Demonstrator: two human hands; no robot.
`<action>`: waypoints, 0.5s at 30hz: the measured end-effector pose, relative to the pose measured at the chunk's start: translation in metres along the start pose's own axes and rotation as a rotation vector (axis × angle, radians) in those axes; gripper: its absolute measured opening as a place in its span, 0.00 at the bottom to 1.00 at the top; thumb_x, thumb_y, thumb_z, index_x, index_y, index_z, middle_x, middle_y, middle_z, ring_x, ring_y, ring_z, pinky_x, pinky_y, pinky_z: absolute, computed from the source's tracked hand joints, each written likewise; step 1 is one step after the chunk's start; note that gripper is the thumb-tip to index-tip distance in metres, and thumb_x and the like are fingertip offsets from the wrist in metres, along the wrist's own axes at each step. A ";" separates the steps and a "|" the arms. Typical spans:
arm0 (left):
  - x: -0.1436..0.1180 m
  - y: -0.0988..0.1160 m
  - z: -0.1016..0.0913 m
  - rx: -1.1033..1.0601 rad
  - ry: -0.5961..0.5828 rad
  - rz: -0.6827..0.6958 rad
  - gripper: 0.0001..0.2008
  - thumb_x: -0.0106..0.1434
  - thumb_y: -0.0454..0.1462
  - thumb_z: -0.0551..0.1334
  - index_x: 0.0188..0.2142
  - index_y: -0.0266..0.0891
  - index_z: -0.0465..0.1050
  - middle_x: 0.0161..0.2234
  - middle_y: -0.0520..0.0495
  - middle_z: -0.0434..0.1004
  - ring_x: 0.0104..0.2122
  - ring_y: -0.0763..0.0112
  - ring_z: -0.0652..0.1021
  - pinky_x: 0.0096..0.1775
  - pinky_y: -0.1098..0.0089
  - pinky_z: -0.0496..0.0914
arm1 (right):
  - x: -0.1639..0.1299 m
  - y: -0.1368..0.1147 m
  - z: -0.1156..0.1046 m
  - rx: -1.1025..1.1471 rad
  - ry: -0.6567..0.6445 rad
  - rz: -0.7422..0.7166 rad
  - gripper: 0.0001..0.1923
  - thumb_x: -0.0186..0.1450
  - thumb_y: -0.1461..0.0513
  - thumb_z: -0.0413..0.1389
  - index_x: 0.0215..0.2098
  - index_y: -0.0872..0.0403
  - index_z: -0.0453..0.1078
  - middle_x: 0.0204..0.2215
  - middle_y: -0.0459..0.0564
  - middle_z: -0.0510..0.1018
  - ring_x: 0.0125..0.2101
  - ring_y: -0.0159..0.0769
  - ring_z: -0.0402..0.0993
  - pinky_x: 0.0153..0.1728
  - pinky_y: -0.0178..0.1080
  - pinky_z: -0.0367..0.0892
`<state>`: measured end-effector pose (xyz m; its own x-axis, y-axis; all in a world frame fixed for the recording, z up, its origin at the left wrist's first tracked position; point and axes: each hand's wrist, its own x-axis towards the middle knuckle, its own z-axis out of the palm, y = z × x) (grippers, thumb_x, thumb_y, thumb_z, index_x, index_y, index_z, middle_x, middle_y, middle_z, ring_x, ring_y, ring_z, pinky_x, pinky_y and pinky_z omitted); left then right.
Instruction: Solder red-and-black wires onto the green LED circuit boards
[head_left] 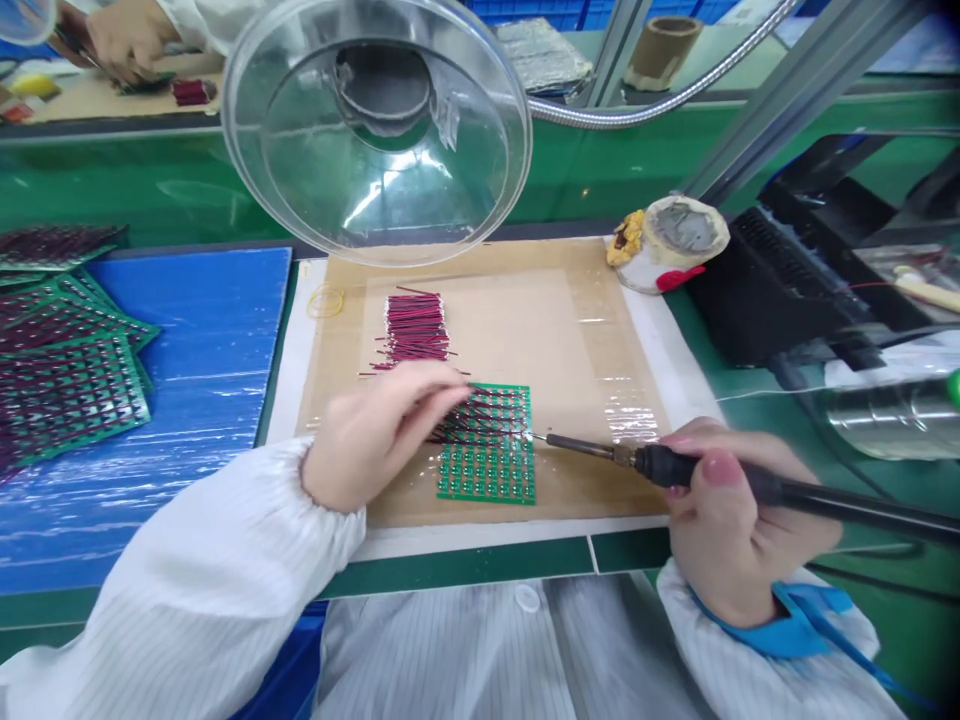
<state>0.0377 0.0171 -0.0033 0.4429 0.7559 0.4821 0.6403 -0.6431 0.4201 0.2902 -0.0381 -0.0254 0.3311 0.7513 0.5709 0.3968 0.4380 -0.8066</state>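
A green circuit board panel point(487, 478) lies on the cardboard with rows of small solder pads. Dark red and black wires point(487, 420) run across its upper rows. My left hand point(382, 425) is at the board's upper left edge, its fingers pinched together over the wire ends; the fingertips are partly hidden. In my right hand point(739, 500) is a soldering iron point(667, 466), gripped like a pen, its tip at the board's right edge near a wire end. Just above my left hand sits a bundle of cut red and black wires point(416, 325).
Wired boards point(71, 370) are piled on a blue sheet point(202, 400) at left. A clear fume hood point(379, 130) hangs overhead. A tin with yellow sponge point(675, 240) stands by a black device point(780, 270); a solder roll point(892, 418) is right. A co-worker's hand point(127, 40) works opposite.
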 end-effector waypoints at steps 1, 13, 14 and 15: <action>-0.001 0.007 0.004 -0.062 -0.044 0.014 0.05 0.67 0.34 0.61 0.43 0.39 0.71 0.38 0.51 0.80 0.38 0.75 0.79 0.43 0.74 0.72 | 0.001 0.000 -0.001 0.019 -0.010 -0.008 0.06 0.62 0.62 0.56 0.29 0.51 0.73 0.19 0.42 0.71 0.15 0.28 0.62 0.13 0.37 0.55; -0.009 0.018 0.027 -0.159 -0.266 -0.045 0.05 0.67 0.34 0.57 0.36 0.39 0.72 0.42 0.45 0.71 0.46 0.62 0.68 0.49 0.57 0.63 | -0.006 0.004 -0.004 -0.010 -0.150 0.032 0.05 0.62 0.65 0.56 0.30 0.51 0.74 0.22 0.42 0.74 0.19 0.29 0.67 0.18 0.37 0.61; -0.010 0.018 0.027 -0.164 -0.266 -0.048 0.05 0.67 0.34 0.58 0.36 0.39 0.72 0.42 0.45 0.71 0.46 0.62 0.68 0.49 0.57 0.63 | -0.006 0.004 -0.005 -0.014 -0.152 0.032 0.05 0.62 0.65 0.56 0.30 0.51 0.74 0.22 0.42 0.74 0.19 0.29 0.68 0.18 0.37 0.62; -0.010 0.018 0.027 -0.166 -0.269 -0.051 0.05 0.67 0.34 0.58 0.36 0.39 0.72 0.42 0.45 0.71 0.46 0.62 0.68 0.49 0.57 0.63 | -0.006 0.005 -0.005 -0.018 -0.155 0.032 0.05 0.62 0.65 0.56 0.30 0.51 0.74 0.23 0.43 0.75 0.20 0.29 0.68 0.19 0.37 0.63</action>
<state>0.0619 0.0009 -0.0211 0.5771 0.7787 0.2461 0.5644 -0.5981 0.5689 0.2945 -0.0431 -0.0321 0.2079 0.8325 0.5135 0.4042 0.4049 -0.8201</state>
